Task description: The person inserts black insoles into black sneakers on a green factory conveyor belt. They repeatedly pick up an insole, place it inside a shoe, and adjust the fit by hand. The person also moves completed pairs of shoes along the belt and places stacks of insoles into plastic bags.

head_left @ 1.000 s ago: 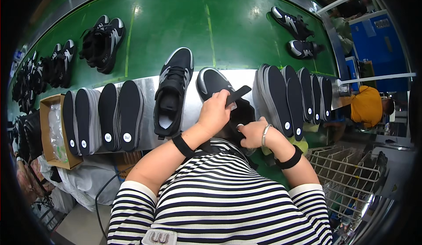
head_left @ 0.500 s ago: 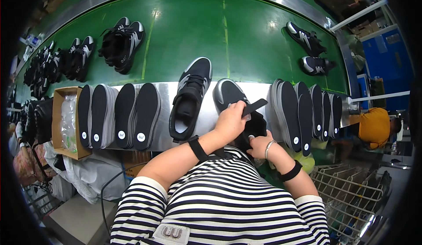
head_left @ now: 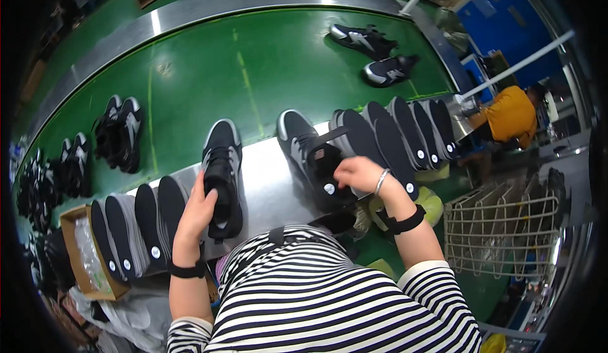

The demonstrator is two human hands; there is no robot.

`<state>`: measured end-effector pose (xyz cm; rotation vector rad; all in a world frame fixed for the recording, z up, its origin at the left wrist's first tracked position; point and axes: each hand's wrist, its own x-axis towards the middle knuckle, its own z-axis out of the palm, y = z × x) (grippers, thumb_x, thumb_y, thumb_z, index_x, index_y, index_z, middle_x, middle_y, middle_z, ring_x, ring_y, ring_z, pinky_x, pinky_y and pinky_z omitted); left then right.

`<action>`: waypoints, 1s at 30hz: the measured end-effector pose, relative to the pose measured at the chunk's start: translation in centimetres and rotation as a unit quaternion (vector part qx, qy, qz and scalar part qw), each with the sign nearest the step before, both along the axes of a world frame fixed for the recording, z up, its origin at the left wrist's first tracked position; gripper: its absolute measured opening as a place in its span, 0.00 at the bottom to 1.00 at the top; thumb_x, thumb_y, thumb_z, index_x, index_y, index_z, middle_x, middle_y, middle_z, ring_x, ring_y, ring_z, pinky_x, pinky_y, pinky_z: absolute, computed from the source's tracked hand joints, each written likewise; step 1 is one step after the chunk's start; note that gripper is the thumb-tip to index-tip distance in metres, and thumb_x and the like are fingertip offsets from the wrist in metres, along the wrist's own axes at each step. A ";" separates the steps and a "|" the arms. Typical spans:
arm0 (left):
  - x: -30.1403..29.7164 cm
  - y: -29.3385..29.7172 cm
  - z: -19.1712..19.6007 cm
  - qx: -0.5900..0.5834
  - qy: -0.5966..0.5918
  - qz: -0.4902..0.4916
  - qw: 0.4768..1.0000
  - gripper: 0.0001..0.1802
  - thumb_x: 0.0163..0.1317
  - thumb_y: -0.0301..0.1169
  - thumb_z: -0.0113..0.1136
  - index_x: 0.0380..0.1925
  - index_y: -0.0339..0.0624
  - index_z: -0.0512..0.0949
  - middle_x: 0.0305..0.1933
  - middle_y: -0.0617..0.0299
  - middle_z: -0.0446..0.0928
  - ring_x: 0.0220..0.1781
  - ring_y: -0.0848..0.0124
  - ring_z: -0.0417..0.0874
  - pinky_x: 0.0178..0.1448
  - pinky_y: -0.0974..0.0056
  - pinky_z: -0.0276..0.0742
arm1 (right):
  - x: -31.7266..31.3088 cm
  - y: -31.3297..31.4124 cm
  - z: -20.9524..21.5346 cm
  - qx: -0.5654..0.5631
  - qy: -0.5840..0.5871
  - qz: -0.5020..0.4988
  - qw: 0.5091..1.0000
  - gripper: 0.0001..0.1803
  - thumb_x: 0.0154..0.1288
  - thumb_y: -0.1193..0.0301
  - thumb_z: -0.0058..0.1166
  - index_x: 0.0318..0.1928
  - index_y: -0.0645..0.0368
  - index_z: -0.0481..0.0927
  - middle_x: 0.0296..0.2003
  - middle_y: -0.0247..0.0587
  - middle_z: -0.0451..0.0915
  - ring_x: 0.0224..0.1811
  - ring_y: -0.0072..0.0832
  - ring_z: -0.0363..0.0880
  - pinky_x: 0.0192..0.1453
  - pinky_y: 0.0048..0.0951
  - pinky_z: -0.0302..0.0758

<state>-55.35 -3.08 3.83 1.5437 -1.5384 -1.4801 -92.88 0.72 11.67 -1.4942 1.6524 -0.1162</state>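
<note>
Head view: what is each hand touching, asks the first speaker.

A bare left hand (head_left: 196,210) rests against the collar of the left shoe (head_left: 220,156), a black sports shoe with a silvery toe rim, says the second; its thumb bends inward at the padded edge, and whether it pinches the lining, I cannot tell.

And the other?

The right hand (head_left: 362,174), fingers curled, reaches the mouth of the right shoe (head_left: 303,144), whose rounded toe points up and left from the grip. Whether those fingertips press together on anything is hidden. A flat black strip (head_left: 330,137) slants just above them, and a round white sticker (head_left: 329,189) shows inside the shoe, just below and left.

What surrounds the grip?

Smooth bare metal (head_left: 266,163) (glossy enough to catch the light) between the hands; dark, sole-shaped insoles stacked left of the left hand (head_left: 147,220); more insoles beyond the right; and a cardboard box (head_left: 71,236) of crinkled clear plastic (head_left: 88,255), farther left.
</note>
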 end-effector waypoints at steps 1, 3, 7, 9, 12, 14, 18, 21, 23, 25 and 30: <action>-0.4 0.2 0.1 -0.020 -0.030 -0.003 0.999 0.29 0.57 0.35 0.46 0.57 0.33 0.56 0.57 0.46 0.61 0.59 0.60 0.63 0.57 0.64 0.62 | -1.3 0.0 0.1 -0.066 0.010 -0.076 0.995 0.11 0.52 0.64 0.48 0.30 0.58 0.78 0.26 0.38 0.79 0.30 0.36 0.78 0.35 0.29 0.73; -1.8 0.4 2.4 0.080 0.028 0.008 0.996 0.28 0.57 0.34 0.48 0.57 0.36 0.57 0.52 0.49 0.64 0.50 0.64 0.68 0.47 0.66 0.69 | -4.5 0.6 -0.1 -0.165 0.110 -0.180 0.963 0.11 0.51 0.64 0.50 0.33 0.57 0.76 0.29 0.40 0.79 0.34 0.36 0.77 0.39 0.31 0.72; -4.0 1.4 1.8 0.054 0.042 0.054 0.996 0.21 0.53 0.33 0.56 0.46 0.36 0.67 0.40 0.58 0.68 0.25 0.76 0.69 0.24 0.71 0.67 | -10.1 3.3 -3.7 -0.140 0.405 -0.260 0.866 0.25 0.38 0.58 0.63 0.37 0.53 0.69 0.41 0.42 0.72 0.47 0.41 0.69 0.48 0.41 0.67; -3.9 1.0 0.8 0.074 0.019 0.039 0.996 0.17 0.53 0.33 0.57 0.40 0.37 0.68 0.32 0.63 0.69 0.22 0.79 0.67 0.23 0.74 0.63 | -12.0 4.5 -5.7 -0.079 0.356 -0.302 0.881 0.25 0.37 0.55 0.64 0.35 0.51 0.69 0.40 0.40 0.71 0.47 0.39 0.69 0.48 0.42 0.66; -3.6 0.7 -0.9 0.041 -0.028 0.000 0.999 0.13 0.52 0.34 0.59 0.32 0.38 0.70 0.23 0.68 0.69 0.21 0.81 0.66 0.23 0.76 0.61 | -11.2 4.5 -4.5 -0.091 0.402 -0.263 0.872 0.27 0.35 0.52 0.64 0.34 0.50 0.69 0.40 0.40 0.69 0.48 0.38 0.67 0.47 0.40 0.65; -4.6 0.5 0.2 0.049 0.066 0.009 0.997 0.13 0.51 0.35 0.59 0.27 0.38 0.69 0.20 0.68 0.69 0.21 0.80 0.66 0.26 0.75 0.62 | -11.5 4.5 -4.3 -0.074 0.384 -0.281 0.877 0.28 0.33 0.51 0.65 0.34 0.50 0.70 0.39 0.42 0.68 0.47 0.39 0.66 0.49 0.40 0.64; -5.5 -0.2 1.7 0.172 0.178 -0.016 0.969 0.13 0.54 0.38 0.56 0.30 0.41 0.71 0.24 0.67 0.72 0.25 0.78 0.72 0.29 0.75 0.67 | -12.1 3.9 -2.5 -0.230 0.316 -0.326 0.861 0.25 0.35 0.55 0.63 0.31 0.56 0.69 0.34 0.45 0.68 0.40 0.41 0.68 0.44 0.35 0.68; -6.0 0.4 1.6 0.214 0.225 -0.067 0.948 0.14 0.57 0.41 0.52 0.31 0.42 0.71 0.27 0.68 0.71 0.29 0.79 0.70 0.32 0.75 0.66 | -10.3 1.6 -0.5 -0.391 0.047 -0.299 0.869 0.19 0.44 0.64 0.61 0.29 0.60 0.66 0.23 0.36 0.64 0.27 0.29 0.65 0.36 0.28 0.66; -6.4 -0.2 2.4 0.173 0.228 -0.083 0.954 0.18 0.58 0.45 0.50 0.35 0.42 0.72 0.28 0.68 0.70 0.29 0.79 0.69 0.33 0.76 0.65 | -3.6 0.4 2.9 -0.287 -0.218 -0.271 0.893 0.14 0.49 0.69 0.57 0.31 0.58 0.66 0.26 0.26 0.63 0.29 0.15 0.61 0.34 0.18 0.63; -6.9 -0.7 3.4 0.210 0.375 -0.082 0.899 0.22 0.57 0.49 0.49 0.41 0.43 0.72 0.32 0.67 0.71 0.32 0.78 0.70 0.32 0.75 0.63 | 2.7 0.7 4.5 -0.220 -0.306 -0.218 0.900 0.13 0.49 0.70 0.57 0.34 0.58 0.68 0.28 0.27 0.66 0.32 0.16 0.64 0.36 0.19 0.64; -8.2 -0.5 5.2 -0.026 0.201 -0.128 0.971 0.30 0.49 0.45 0.60 0.46 0.36 0.69 0.46 0.57 0.71 0.53 0.64 0.67 0.58 0.62 0.57 | 6.3 0.5 5.2 -0.350 -0.028 0.005 0.936 0.08 0.46 0.68 0.56 0.25 0.59 0.74 0.29 0.39 0.72 0.29 0.33 0.73 0.34 0.26 0.70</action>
